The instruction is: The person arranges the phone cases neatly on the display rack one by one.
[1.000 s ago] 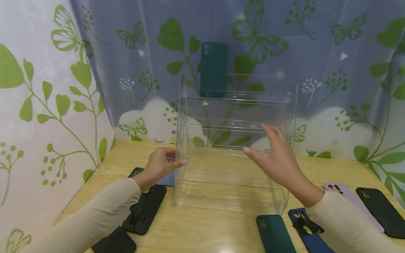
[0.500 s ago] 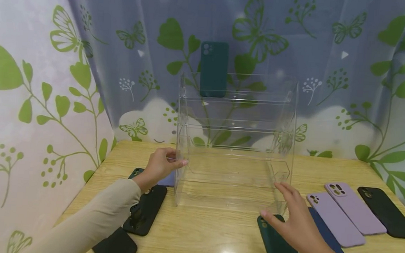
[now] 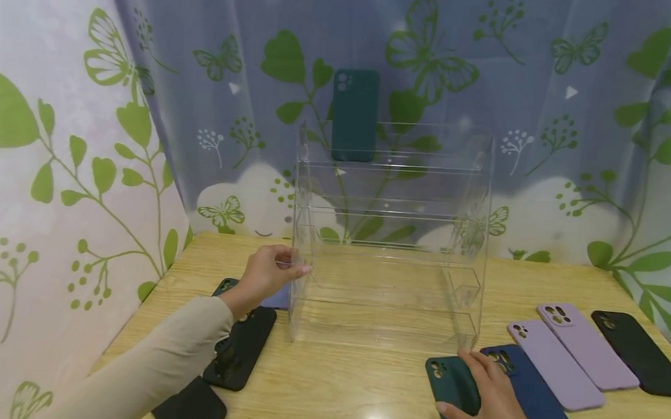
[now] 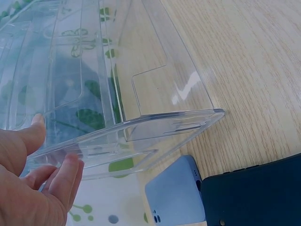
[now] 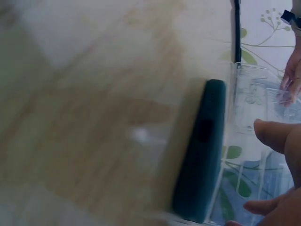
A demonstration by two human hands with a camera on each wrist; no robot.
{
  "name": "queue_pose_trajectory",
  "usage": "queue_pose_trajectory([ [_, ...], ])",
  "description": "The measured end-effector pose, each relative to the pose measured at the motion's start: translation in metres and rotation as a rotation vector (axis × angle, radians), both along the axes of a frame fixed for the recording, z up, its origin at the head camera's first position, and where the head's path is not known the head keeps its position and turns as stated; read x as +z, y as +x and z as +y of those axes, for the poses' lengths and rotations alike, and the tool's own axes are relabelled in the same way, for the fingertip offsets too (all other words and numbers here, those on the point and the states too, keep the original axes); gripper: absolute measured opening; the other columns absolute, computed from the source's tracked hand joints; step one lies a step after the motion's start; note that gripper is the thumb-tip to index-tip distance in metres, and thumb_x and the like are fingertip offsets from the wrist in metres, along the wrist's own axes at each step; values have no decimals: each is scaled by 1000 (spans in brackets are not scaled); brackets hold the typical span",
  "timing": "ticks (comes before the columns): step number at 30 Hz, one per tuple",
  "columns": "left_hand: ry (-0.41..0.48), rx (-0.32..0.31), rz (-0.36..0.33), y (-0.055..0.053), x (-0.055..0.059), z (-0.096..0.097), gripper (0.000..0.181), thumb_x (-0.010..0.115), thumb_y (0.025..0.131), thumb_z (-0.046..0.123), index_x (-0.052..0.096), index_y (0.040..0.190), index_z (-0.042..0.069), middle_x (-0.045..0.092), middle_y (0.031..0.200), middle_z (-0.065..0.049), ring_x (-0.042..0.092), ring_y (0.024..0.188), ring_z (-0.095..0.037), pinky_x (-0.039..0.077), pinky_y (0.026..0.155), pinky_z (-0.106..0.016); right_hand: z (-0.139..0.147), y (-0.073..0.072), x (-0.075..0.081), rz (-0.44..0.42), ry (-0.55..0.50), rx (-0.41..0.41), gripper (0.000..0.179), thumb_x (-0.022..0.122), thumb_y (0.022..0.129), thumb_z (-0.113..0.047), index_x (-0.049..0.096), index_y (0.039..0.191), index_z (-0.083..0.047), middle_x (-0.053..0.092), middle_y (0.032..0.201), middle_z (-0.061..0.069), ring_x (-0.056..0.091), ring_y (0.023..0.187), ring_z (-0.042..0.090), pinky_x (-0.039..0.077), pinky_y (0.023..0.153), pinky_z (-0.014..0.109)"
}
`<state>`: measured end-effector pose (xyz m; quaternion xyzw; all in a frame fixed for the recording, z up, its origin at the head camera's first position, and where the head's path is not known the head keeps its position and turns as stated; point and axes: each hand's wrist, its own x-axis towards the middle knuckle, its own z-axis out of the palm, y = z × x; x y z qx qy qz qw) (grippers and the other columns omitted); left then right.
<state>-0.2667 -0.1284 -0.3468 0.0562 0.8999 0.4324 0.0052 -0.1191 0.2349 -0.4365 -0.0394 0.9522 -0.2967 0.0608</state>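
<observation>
A clear acrylic tiered display stand [image 3: 388, 166] stands mid-table. My left hand [image 3: 267, 271] holds its left side panel, thumb on one face and fingers on the other, as the left wrist view [image 4: 40, 169] also shows. On the top tier a dark green phone case [image 3: 355, 115] leans upright. My right hand [image 3: 491, 405] hovers over another dark green phone case [image 3: 453, 381] lying at the front right, fingers by its right edge and thumb over its lower part. In the right wrist view, thumb and fingers are spread beside the green case [image 5: 202, 155], apart from it.
Right of my right hand lie a navy phone case [image 3: 547, 399], two lilac cases [image 3: 558, 365] and a black case [image 3: 641, 354]. Left of the stand are black cases [image 3: 246, 352] and a pale blue-lilac case [image 4: 174, 190]. A patterned curtain [image 3: 534, 41] hangs behind.
My right hand has come down from in front of the stand's middle tiers to the green phone case at the front right. The left hand stays on the side panel.
</observation>
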Motion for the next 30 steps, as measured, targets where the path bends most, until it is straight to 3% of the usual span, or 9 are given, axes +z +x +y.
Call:
queue_pose_trajectory([
  [8, 12, -4, -3, 1, 0, 1, 58, 75, 85, 27, 55, 132, 0, 60, 127, -18, 61, 112, -31, 55, 87, -41, 4, -5, -13, -55, -18, 96, 96, 81, 73, -45, 36, 144, 2, 26, 142, 37, 27, 123, 66, 39, 82, 73],
  [14, 16, 1, 2, 2, 0, 1, 56, 75, 85, 27, 57, 131, 1, 61, 124, -17, 62, 110, -30, 55, 87, -41, 7, -6, -16, -20, -101, 268, 91, 82, 75, -31, 34, 146, -1, 21, 146, 33, 26, 125, 64, 46, 79, 64],
  [18, 24, 1, -3, 2, 0, 1, 56, 75, 85, 27, 56, 132, 2, 61, 124, -17, 62, 110, -30, 55, 86, -41, 10, -6, -16, 19, -127, 357, 86, 79, 78, -28, 35, 145, 1, 20, 146, 34, 23, 124, 67, 44, 77, 67],
  [22, 18, 6, -3, 2, 0, 1, 57, 75, 84, 29, 57, 131, 2, 61, 124, -16, 62, 110, -30, 55, 86, -41, 10, -6, -13, -28, -112, 303, 86, 78, 80, -35, 34, 146, -2, 21, 145, 35, 21, 124, 68, 40, 78, 74],
  [27, 21, 6, -3, 2, 0, 1, 57, 76, 84, 29, 57, 131, 2, 61, 125, -15, 62, 110, -30, 55, 86, -41, 9, -7, -9, -88, -52, 188, 90, 80, 76, -41, 36, 146, -6, 29, 143, 33, 27, 124, 63, 40, 79, 72],
  [30, 28, 2, -2, 2, 0, 1, 56, 75, 85, 28, 57, 131, 2, 61, 125, -16, 62, 110, -30, 55, 87, -42, 8, -9, -8, -80, -33, 166, 94, 81, 74, -44, 36, 146, -5, 34, 142, 32, 30, 123, 61, 42, 79, 70],
])
